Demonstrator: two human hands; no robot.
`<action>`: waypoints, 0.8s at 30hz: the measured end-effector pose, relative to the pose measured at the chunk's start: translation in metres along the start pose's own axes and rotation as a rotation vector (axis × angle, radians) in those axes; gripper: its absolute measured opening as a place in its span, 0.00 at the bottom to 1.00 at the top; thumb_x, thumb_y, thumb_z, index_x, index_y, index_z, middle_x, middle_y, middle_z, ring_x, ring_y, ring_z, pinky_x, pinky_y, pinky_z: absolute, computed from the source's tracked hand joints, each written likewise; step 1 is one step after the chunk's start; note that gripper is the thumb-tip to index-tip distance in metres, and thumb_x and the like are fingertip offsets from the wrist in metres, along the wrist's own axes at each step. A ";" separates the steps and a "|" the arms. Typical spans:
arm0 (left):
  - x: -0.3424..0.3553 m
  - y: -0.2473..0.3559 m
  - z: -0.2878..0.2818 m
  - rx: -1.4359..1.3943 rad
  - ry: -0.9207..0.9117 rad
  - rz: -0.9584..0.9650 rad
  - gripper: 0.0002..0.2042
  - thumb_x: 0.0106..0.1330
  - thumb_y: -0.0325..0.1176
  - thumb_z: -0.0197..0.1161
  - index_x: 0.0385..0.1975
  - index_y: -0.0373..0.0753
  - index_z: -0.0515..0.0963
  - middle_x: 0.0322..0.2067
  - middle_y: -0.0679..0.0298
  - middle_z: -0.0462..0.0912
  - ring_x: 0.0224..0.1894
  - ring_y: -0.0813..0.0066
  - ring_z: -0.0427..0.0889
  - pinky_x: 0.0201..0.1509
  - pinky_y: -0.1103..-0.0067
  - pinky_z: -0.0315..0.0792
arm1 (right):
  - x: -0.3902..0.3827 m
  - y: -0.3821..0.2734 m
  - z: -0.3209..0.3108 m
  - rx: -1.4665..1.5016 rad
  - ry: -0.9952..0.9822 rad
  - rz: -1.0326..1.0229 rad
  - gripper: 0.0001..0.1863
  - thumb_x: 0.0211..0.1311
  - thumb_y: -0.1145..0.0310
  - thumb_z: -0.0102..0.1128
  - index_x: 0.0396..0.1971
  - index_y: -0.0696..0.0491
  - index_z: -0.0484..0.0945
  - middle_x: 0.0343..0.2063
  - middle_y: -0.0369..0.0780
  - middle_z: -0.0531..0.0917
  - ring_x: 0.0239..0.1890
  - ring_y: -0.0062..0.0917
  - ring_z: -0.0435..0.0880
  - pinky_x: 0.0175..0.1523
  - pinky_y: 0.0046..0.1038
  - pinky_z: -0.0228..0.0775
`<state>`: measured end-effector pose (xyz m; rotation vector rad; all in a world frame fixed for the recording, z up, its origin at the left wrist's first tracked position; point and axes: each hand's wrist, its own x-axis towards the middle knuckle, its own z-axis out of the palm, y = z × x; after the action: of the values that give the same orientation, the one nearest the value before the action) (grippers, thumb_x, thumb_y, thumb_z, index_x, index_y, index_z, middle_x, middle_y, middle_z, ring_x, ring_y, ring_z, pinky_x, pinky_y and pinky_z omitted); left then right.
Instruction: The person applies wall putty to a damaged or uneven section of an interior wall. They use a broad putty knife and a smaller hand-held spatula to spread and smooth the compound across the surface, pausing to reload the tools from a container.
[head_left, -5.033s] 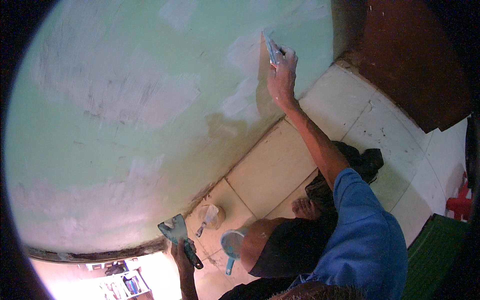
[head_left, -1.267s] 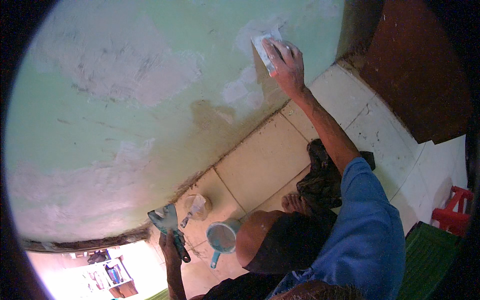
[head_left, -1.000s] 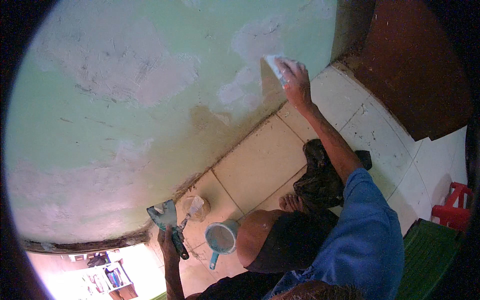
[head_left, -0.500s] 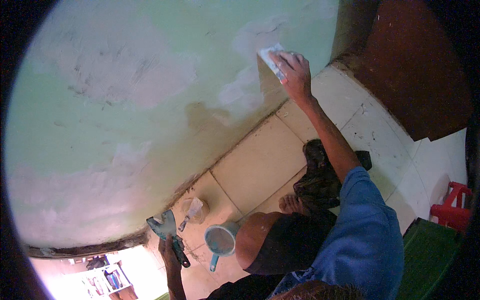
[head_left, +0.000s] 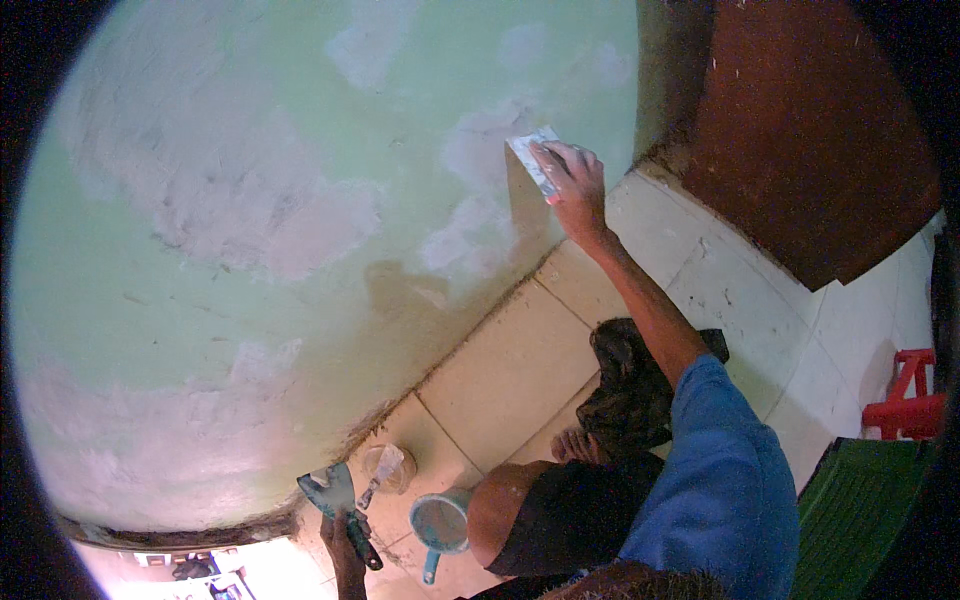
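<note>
My right hand (head_left: 576, 180) grips a flat white spreader (head_left: 530, 158) against a pale patch on the mint-green wall (head_left: 200, 320), low down near its corner. My left hand (head_left: 340, 535), at the lower left, is closed round the dark handle of a wide putty knife (head_left: 325, 490) with pale paste on its blade. Beside it a spatula (head_left: 385, 470) rests in a small tub (head_left: 398, 465) on the floor, and a light-blue dipper (head_left: 440, 525) with grey contents stands by my bare knee.
Cream tiles (head_left: 500, 370) run along the wall's foot. A dark cloth (head_left: 620, 380) lies by my foot. A brown panel (head_left: 800, 140) fills the upper right. A red plastic stool (head_left: 900, 410) and green ridged item (head_left: 860, 500) are at the right, lit shelving (head_left: 210, 585) at lower left.
The spreader has shifted about on the pale patch and is lower in the picture than before. The whole scene sits slightly lower. My left hand still holds the putty knife.
</note>
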<state>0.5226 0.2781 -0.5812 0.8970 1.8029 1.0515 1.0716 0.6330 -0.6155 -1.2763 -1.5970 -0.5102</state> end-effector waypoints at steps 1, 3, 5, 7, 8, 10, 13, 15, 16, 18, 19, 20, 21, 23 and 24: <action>0.001 -0.002 -0.002 -0.002 -0.006 0.001 0.10 0.72 0.36 0.51 0.42 0.35 0.70 0.23 0.60 0.78 0.20 0.76 0.76 0.22 0.81 0.71 | 0.001 -0.002 -0.001 -0.016 0.000 0.041 0.29 0.51 0.76 0.59 0.57 0.43 0.77 0.48 0.37 0.77 0.49 0.36 0.73 0.53 0.39 0.64; 0.004 -0.001 0.000 0.017 -0.008 0.010 0.10 0.72 0.36 0.51 0.42 0.34 0.70 0.23 0.60 0.78 0.20 0.76 0.76 0.22 0.81 0.70 | -0.017 0.003 -0.005 0.023 -0.120 0.009 0.31 0.48 0.76 0.61 0.57 0.43 0.76 0.48 0.37 0.78 0.49 0.38 0.74 0.55 0.39 0.65; 0.003 -0.002 0.000 0.010 -0.004 0.022 0.10 0.71 0.36 0.51 0.42 0.34 0.70 0.23 0.60 0.77 0.19 0.75 0.76 0.22 0.81 0.70 | -0.035 0.020 -0.003 0.072 -0.189 0.025 0.30 0.50 0.76 0.60 0.57 0.45 0.76 0.48 0.38 0.78 0.48 0.38 0.74 0.55 0.38 0.65; 0.000 -0.001 -0.001 -0.007 -0.009 0.033 0.11 0.71 0.36 0.51 0.42 0.34 0.70 0.23 0.60 0.77 0.19 0.75 0.76 0.22 0.80 0.70 | -0.057 0.050 -0.003 0.122 -0.211 0.105 0.26 0.56 0.78 0.55 0.57 0.50 0.76 0.46 0.40 0.79 0.49 0.35 0.75 0.54 0.38 0.65; 0.005 0.002 0.001 -0.008 -0.006 0.035 0.11 0.71 0.36 0.51 0.42 0.34 0.70 0.23 0.60 0.77 0.19 0.75 0.76 0.22 0.81 0.70 | -0.061 0.077 0.003 0.266 -0.005 0.301 0.22 0.58 0.77 0.54 0.54 0.53 0.77 0.43 0.40 0.79 0.46 0.31 0.75 0.52 0.36 0.65; -0.004 -0.005 -0.004 -0.010 0.045 0.014 0.11 0.72 0.37 0.52 0.42 0.35 0.70 0.23 0.60 0.78 0.19 0.75 0.76 0.21 0.81 0.70 | -0.040 0.096 0.008 0.618 0.249 0.629 0.16 0.62 0.73 0.54 0.49 0.58 0.78 0.36 0.39 0.79 0.39 0.27 0.75 0.46 0.34 0.65; 0.016 -0.028 -0.025 -0.040 0.044 -0.015 0.11 0.72 0.37 0.52 0.43 0.35 0.70 0.23 0.60 0.78 0.18 0.75 0.76 0.21 0.81 0.71 | 0.005 0.167 -0.006 0.502 0.409 0.907 0.15 0.59 0.69 0.58 0.43 0.61 0.78 0.24 0.37 0.74 0.27 0.27 0.72 0.35 0.35 0.64; 0.005 -0.019 -0.017 -0.023 0.049 -0.002 0.11 0.72 0.37 0.52 0.43 0.35 0.70 0.23 0.60 0.78 0.18 0.75 0.76 0.21 0.81 0.72 | 0.033 0.188 0.009 0.488 0.366 1.002 0.16 0.59 0.69 0.58 0.44 0.61 0.78 0.24 0.38 0.75 0.26 0.30 0.73 0.35 0.36 0.65; -0.003 -0.010 -0.011 -0.014 0.053 0.007 0.11 0.72 0.37 0.52 0.43 0.35 0.70 0.23 0.60 0.78 0.18 0.75 0.76 0.21 0.80 0.72 | 0.046 0.194 0.015 0.484 0.345 1.048 0.16 0.59 0.69 0.58 0.45 0.62 0.77 0.23 0.38 0.76 0.26 0.32 0.74 0.35 0.36 0.65; 0.000 0.004 0.005 -0.015 0.019 0.031 0.11 0.72 0.37 0.52 0.42 0.35 0.70 0.23 0.60 0.78 0.18 0.75 0.76 0.20 0.80 0.72 | 0.057 0.227 0.031 0.437 0.459 1.011 0.20 0.58 0.71 0.58 0.50 0.61 0.76 0.30 0.42 0.77 0.34 0.35 0.75 0.40 0.35 0.66; 0.005 0.015 0.017 -0.011 -0.009 0.046 0.11 0.72 0.37 0.52 0.42 0.35 0.70 0.22 0.60 0.78 0.18 0.75 0.76 0.20 0.80 0.72 | 0.056 0.244 0.029 0.403 0.525 0.994 0.22 0.57 0.72 0.58 0.53 0.60 0.75 0.33 0.44 0.78 0.37 0.36 0.76 0.43 0.34 0.67; 0.002 0.033 0.033 0.030 -0.005 0.044 0.11 0.72 0.37 0.52 0.42 0.35 0.70 0.22 0.60 0.78 0.18 0.75 0.76 0.20 0.80 0.72 | 0.056 0.246 0.031 0.239 0.501 0.838 0.25 0.56 0.75 0.57 0.56 0.59 0.73 0.38 0.46 0.77 0.42 0.38 0.74 0.46 0.35 0.66; -0.004 0.041 0.039 0.039 0.006 0.045 0.11 0.72 0.37 0.52 0.42 0.35 0.70 0.22 0.60 0.78 0.18 0.75 0.76 0.20 0.80 0.72 | 0.057 0.237 0.040 0.092 0.467 0.685 0.28 0.55 0.77 0.56 0.59 0.57 0.71 0.42 0.48 0.75 0.46 0.39 0.73 0.50 0.36 0.65; -0.009 0.044 0.040 0.046 0.024 0.053 0.10 0.72 0.37 0.52 0.41 0.35 0.70 0.22 0.60 0.78 0.18 0.75 0.76 0.20 0.80 0.72 | 0.056 0.209 0.056 -0.068 0.331 0.591 0.34 0.55 0.77 0.56 0.65 0.54 0.65 0.50 0.49 0.73 0.53 0.43 0.69 0.56 0.38 0.62; -0.016 0.039 0.035 0.038 0.046 0.046 0.10 0.72 0.37 0.52 0.41 0.35 0.70 0.22 0.60 0.78 0.18 0.75 0.76 0.20 0.81 0.71 | 0.050 0.182 0.066 -0.074 0.219 0.646 0.36 0.55 0.76 0.57 0.68 0.52 0.61 0.53 0.48 0.71 0.56 0.44 0.66 0.59 0.40 0.60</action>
<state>0.5667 0.2905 -0.5512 0.9480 1.8532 1.0781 1.2096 0.7748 -0.6437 -1.6333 -0.9166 -0.2848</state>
